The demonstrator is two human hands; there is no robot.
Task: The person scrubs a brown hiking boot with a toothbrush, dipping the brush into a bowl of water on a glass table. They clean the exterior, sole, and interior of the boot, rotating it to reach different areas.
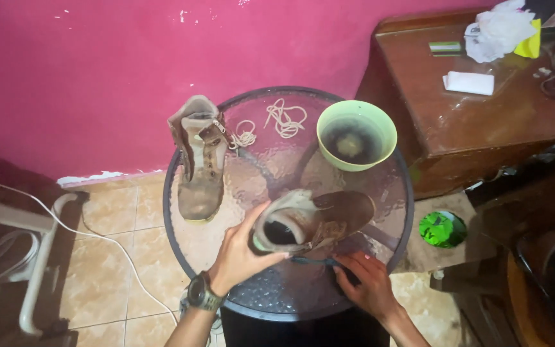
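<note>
While your left hand cups the collar of the brown boot, fingers curled around the heel and ankle opening, that boot lies tipped on its side on the round glass table, just ahead of both your hands. Your right hand rests low beneath the boot's tongue side, fingers bent onto something dark and thin; I cannot tell whether it is pinched or only touched. Just beyond the boot's toe stands a green bowl of murky water, so a hard tug or a sliding sole could knock it and flood the glass. Farther off past your left hand, the second boot stands upright near the rim, with loose laces beside it; a jolt to the table might topple it.
</note>
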